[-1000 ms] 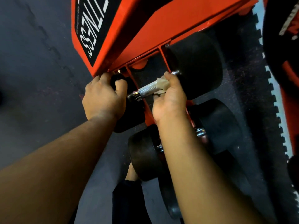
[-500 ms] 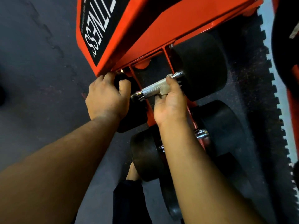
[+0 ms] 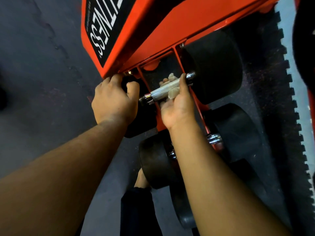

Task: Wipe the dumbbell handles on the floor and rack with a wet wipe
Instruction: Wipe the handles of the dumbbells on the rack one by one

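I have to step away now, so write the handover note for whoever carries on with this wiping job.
Left hand: grips the left head of the top dumbbell, steadying it on the red rack.
Right hand: curled under the knurled handle, pressing the wet wipe to its right part, thumb on top.
Done: this handle is mid-wipe; its left part is bare.
Left: finish this handle, then the lower dumbbell below on the rack, whose handle the right forearm hides.

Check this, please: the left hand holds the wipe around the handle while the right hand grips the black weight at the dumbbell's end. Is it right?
The hands are swapped. In the head view the right hand holds the wipe around the handle, and the left hand grips the black weight at the dumbbell's end.
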A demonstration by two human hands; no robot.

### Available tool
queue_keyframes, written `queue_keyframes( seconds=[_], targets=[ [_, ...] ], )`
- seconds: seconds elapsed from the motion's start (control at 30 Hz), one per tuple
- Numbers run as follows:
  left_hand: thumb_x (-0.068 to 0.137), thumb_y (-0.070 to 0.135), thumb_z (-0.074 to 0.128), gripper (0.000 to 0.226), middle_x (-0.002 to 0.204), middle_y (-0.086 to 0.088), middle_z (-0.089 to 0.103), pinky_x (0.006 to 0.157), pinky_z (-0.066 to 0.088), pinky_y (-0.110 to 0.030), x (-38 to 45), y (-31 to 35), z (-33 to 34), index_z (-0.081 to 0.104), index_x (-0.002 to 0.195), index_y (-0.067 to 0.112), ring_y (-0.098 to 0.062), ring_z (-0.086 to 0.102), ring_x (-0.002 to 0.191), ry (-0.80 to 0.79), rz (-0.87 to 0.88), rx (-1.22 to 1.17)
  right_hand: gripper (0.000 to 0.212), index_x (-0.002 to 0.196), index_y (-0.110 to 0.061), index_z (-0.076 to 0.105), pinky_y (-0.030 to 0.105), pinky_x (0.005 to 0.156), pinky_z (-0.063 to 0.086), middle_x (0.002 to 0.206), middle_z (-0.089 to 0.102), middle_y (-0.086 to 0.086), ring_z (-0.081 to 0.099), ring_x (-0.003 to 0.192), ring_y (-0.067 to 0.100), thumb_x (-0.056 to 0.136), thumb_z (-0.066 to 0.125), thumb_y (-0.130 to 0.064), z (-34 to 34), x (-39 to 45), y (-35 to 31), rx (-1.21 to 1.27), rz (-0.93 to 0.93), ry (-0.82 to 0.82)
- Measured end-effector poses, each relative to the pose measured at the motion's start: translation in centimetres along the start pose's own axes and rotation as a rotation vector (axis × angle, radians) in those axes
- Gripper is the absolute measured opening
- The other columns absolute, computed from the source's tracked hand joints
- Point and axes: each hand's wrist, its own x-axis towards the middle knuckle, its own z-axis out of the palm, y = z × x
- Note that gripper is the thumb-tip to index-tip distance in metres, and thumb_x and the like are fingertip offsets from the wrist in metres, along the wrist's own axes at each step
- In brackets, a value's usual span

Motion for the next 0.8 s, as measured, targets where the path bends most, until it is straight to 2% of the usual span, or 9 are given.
queue_keyframes(
  seconds=[0.1, 0.2, 0.3, 0.33, 0.4, 0.43, 0.53, 0.7, 0.8],
  targets=[
    [0.092, 0.042, 0.042, 0.037, 0.116, -0.007, 0.065, 0.078, 0.034, -0.037, 0.0, 0.0, -0.1, 0.067, 0.112, 0.023, -0.035, 0.054, 0.112, 0.001, 0.006, -0.002, 0.036, 0.091, -0.015, 0.062, 0.039, 0.111, 0.039, 0.094, 0.062, 0.003, 0.058, 0.098, 0.02, 0.102, 0.049, -0.047, 0.7, 0.9, 0.1, 0.035, -0.045, -0.001],
    [0.092, 0.041, 0.043, 0.036, 0.115, -0.007, 0.065, 0.078, 0.034, -0.037, 0.0, 0.0, -0.1, 0.067, 0.112, 0.023, -0.035, 0.055, 0.111, 0.0, 0.006, -0.007, 0.039, 0.114, -0.012, 0.065, 0.043, 0.114, 0.039, 0.097, 0.062, 0.008, 0.057, 0.105, 0.023, 0.104, 0.045, -0.044, -0.7, -0.1, 1.0, -0.024, -0.083, 0.012],
    [0.091, 0.043, 0.042, 0.038, 0.115, -0.006, 0.066, 0.078, 0.034, -0.037, 0.0, -0.1, 0.0, 0.067, 0.113, 0.024, -0.035, 0.055, 0.111, 0.008, 0.013, -0.013, 0.038, 0.12, -0.016, 0.066, 0.047, 0.113, 0.041, 0.104, 0.05, 0.041, 0.057, 0.109, 0.04, 0.105, 0.046, -0.044, -2.4, -1.4, 1.8, -0.135, -0.078, 0.02],
    [0.091, 0.042, 0.042, 0.038, 0.116, -0.006, 0.066, 0.078, 0.034, -0.037, 0.0, -0.1, 0.0, 0.067, 0.113, 0.024, -0.035, 0.055, 0.112, 0.01, 0.012, -0.013, 0.037, 0.118, -0.016, 0.065, 0.044, 0.111, 0.044, 0.105, 0.054, 0.039, 0.06, 0.109, 0.036, 0.105, 0.046, -0.045, -2.6, -1.5, 2.0, -0.179, -0.081, 0.028],
    [0.092, 0.041, 0.043, 0.037, 0.117, -0.006, 0.065, 0.078, 0.034, -0.037, 0.0, -0.1, 0.0, 0.068, 0.113, 0.024, -0.035, 0.055, 0.112, 0.009, 0.011, -0.016, 0.045, 0.125, -0.014, 0.062, 0.038, 0.106, 0.049, 0.108, 0.072, 0.011, 0.065, 0.114, 0.022, 0.104, 0.044, -0.05, -2.3, -1.1, 2.3, -0.295, -0.081, 0.006],
    [0.092, 0.041, 0.043, 0.037, 0.117, -0.006, 0.065, 0.078, 0.033, -0.037, 0.0, -0.1, 0.0, 0.068, 0.113, 0.024, -0.035, 0.055, 0.112, 0.008, 0.012, -0.016, 0.05, 0.128, -0.013, 0.063, 0.038, 0.106, 0.05, 0.116, 0.072, 0.006, 0.065, 0.117, 0.021, 0.102, 0.044, -0.052, -1.8, -0.8, 2.5, -0.35, -0.073, -0.003],
    [0.093, 0.041, 0.043, 0.037, 0.119, -0.007, 0.065, 0.079, 0.033, -0.037, 0.0, -0.1, 0.1, 0.068, 0.114, 0.024, -0.036, 0.055, 0.114, 0.01, 0.016, -0.01, 0.042, 0.122, -0.015, 0.066, 0.045, 0.11, 0.046, 0.123, 0.071, 0.009, 0.065, 0.12, 0.022, 0.102, 0.05, -0.048, -1.0, -0.2, 2.9, -0.421, -0.053, 0.021],
    [0.093, 0.042, 0.043, 0.038, 0.12, -0.007, 0.065, 0.08, 0.033, -0.038, 0.1, -0.1, 0.0, 0.068, 0.116, 0.024, -0.035, 0.054, 0.116, 0.012, 0.02, -0.008, 0.013, 0.11, -0.02, 0.063, 0.036, 0.096, 0.055, 0.109, 0.074, 0.006, 0.07, 0.105, 0.019, 0.104, 0.054, -0.027, -3.1, -2.0, 4.1, -0.674, -0.021, -0.051],
    [0.093, 0.043, 0.043, 0.039, 0.119, -0.006, 0.065, 0.08, 0.035, -0.039, 0.0, -0.2, 0.0, 0.068, 0.115, 0.024, -0.034, 0.055, 0.115, 0.009, 0.027, -0.007, 0.015, 0.096, -0.018, 0.063, 0.027, 0.087, 0.051, 0.095, 0.07, 0.007, 0.065, 0.095, 0.02, 0.105, 0.052, -0.017, -3.5, -2.0, 2.9, -0.615, -0.048, 0.021]
  ],
)
